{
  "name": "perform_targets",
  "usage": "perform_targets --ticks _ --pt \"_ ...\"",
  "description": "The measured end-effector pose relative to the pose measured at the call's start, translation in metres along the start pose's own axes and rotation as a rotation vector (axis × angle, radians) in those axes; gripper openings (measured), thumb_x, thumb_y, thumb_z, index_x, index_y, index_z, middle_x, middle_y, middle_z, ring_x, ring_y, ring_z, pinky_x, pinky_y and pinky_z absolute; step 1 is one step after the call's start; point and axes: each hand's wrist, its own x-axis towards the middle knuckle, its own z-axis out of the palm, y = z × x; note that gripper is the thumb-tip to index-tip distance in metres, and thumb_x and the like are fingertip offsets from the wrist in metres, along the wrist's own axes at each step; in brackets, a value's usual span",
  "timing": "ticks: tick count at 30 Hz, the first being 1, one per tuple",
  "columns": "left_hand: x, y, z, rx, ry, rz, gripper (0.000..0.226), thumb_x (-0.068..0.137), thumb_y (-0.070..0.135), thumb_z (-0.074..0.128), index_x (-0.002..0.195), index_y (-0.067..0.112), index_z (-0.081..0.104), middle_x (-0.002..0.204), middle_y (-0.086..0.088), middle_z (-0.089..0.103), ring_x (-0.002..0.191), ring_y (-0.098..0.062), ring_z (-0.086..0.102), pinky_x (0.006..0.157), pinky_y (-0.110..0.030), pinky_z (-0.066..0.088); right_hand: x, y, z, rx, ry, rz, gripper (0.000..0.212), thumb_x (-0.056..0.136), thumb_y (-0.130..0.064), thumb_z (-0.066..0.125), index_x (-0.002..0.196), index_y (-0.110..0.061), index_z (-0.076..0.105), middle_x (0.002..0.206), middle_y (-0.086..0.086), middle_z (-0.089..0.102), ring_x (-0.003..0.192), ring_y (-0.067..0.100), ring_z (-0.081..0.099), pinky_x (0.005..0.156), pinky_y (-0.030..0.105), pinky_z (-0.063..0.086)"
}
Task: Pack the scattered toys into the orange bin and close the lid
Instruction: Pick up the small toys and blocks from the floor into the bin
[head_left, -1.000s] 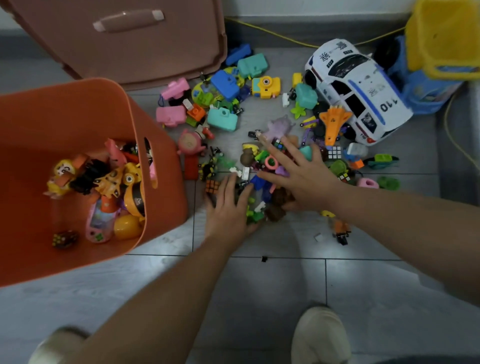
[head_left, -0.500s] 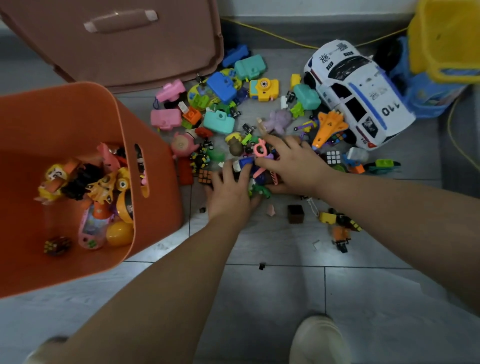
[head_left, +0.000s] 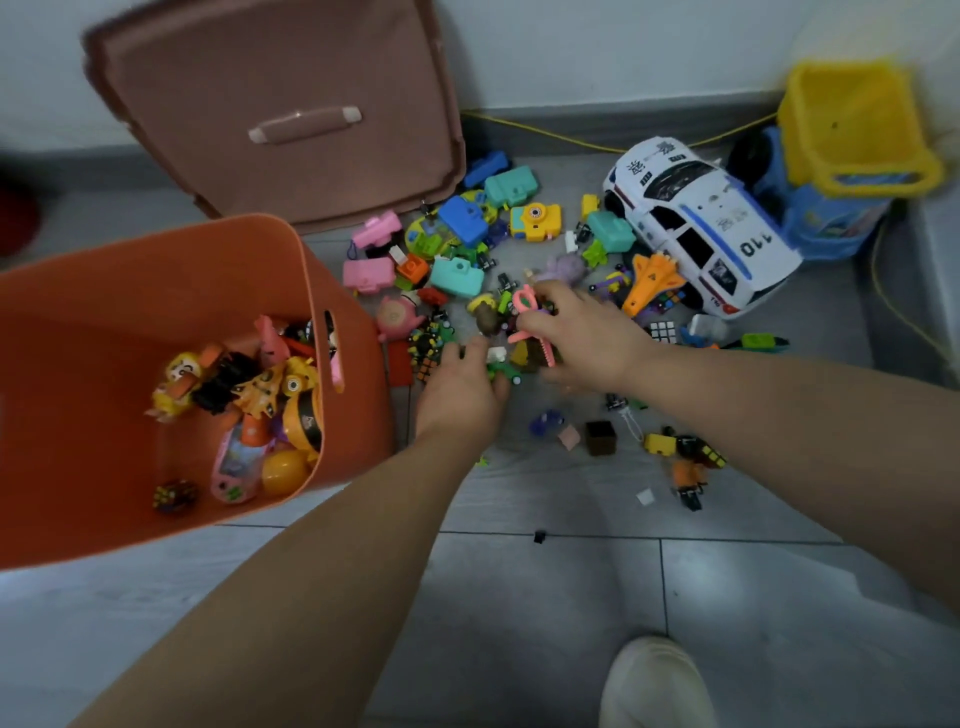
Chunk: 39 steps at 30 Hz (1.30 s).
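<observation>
Police car — beside toy heap.

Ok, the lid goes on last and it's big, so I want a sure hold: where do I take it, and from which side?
Probably the pale bar handle in the middle of the lid. The lid seems to lean on the wall with its handled face turned out to the room, so come from the front and curl fingers behind the raised bar.

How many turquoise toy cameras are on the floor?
3 turquoise cameras: one by the lid, one beside the police car, one mid-pile. Others may be hidden.
</observation>
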Motion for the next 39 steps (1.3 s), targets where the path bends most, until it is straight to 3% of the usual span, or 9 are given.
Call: perform_targets --ticks 3,9,15,21,23,28,31,34,39 --pt "-0.005 0.011 -0.024 -0.039 0.086 0.026 0.04 0.094 0.03 0.052 0.132 0.019 0.047 0.123 -0.011 0.048 0.099 -0.038 0.056 0.069 -0.038 0.038 0.001 -0.008 -0.017 0.105 0.091 0.022 0.064 0.078 -0.048 0.074 0.131 -0.03 0.042 0.144 0.014 0.032 0.121 0.042 0.047 0.084 0.055 0.052" --pt "-0.006 0.019 -0.079 -0.077 0.201 0.076 0.04 0.094 0.029 0.051 0.133 0.019 0.047 0.126 -0.009 0.052 0.11 -0.032 0.054 0.075 -0.037 0.041 0.016 -0.036 -0.054 0.219 0.245 0.017 0.064 0.077 -0.036 0.077 0.131 -0.026 0.044 0.143 0.013 0.033 0.112 0.041 0.053 0.076 0.049 0.054" --pt "-0.02 0.014 -0.152 -0.083 0.383 0.094 0.037 0.093 0.029 0.052 0.128 0.016 0.051 0.118 -0.008 0.055 0.101 -0.028 0.054 0.074 -0.032 0.037 0.037 -0.065 -0.107 0.397 0.415 -0.018 0.061 0.073 -0.034 0.078 0.126 -0.022 0.049 0.14 0.01 0.037 0.112 0.032 0.055 0.083 0.042 0.054" --pt "-0.033 -0.024 -0.217 -0.132 0.546 -0.085 0.03 0.094 0.032 0.049 0.122 0.024 0.053 0.11 -0.001 0.057 0.098 -0.022 0.056 0.083 -0.039 0.048 0.063 -0.109 -0.149 0.508 0.527 -0.1 0.06 0.077 -0.032 0.078 0.131 -0.02 0.053 0.144 0.01 0.037 0.119 0.028 0.055 0.094 0.036 0.051" --pt "-0.038 -0.04 -0.233 -0.158 0.58 -0.147 0.026 0.093 0.033 0.047 0.117 0.024 0.055 0.106 -0.001 0.059 0.095 -0.022 0.057 0.082 -0.041 0.05 0.068 -0.13 -0.161 0.508 0.51 -0.16 0.06 0.08 -0.036 0.077 0.132 -0.024 0.051 0.145 0.006 0.037 0.119 0.024 0.054 0.092 0.03 0.048" --pt "-0.057 -0.08 -0.252 -0.205 0.616 -0.264 0.011 0.09 0.035 0.05 0.091 0.024 0.051 0.09 0.0 0.059 0.084 -0.023 0.059 0.073 -0.045 0.052 0.083 -0.187 -0.184 0.488 0.378 -0.301 0.06 0.08 -0.037 0.073 0.134 -0.028 0.047 0.146 0.006 0.036 0.117 0.025 0.054 0.091 0.035 0.051" --pt "-0.069 -0.106 -0.256 -0.167 0.603 -0.312 0.014 0.091 0.035 0.052 0.101 0.025 0.055 0.096 0.0 0.062 0.089 -0.022 0.06 0.076 -0.044 0.053 0.097 -0.223 -0.187 0.528 0.257 -0.34 0.07 0.081 -0.039 0.073 0.144 -0.027 0.042 0.146 0.007 0.037 0.119 0.025 0.054 0.093 0.031 0.046" --pt "-0.079 -0.133 -0.258 -0.136 0.572 -0.382 0.014 0.091 0.034 0.053 0.101 0.024 0.055 0.099 -0.001 0.062 0.09 -0.023 0.06 0.073 -0.041 0.05 0.109 -0.257 -0.181 0.601 0.154 -0.338 0.08 0.082 -0.039 0.073 0.15 -0.029 0.033 0.149 0.008 0.036 0.126 0.026 0.051 0.102 0.038 0.046" --pt "-0.097 -0.166 -0.259 -0.065 0.502 -0.48 0.034 0.087 0.026 0.06 0.121 0.023 0.058 0.119 -0.004 0.054 0.103 -0.025 0.056 0.082 -0.034 0.042 0.116 -0.307 -0.155 0.743 0.054 -0.347 0.086 0.078 -0.029 0.072 0.152 -0.034 0.029 0.154 0.008 0.033 0.132 0.029 0.048 0.105 0.038 0.045"
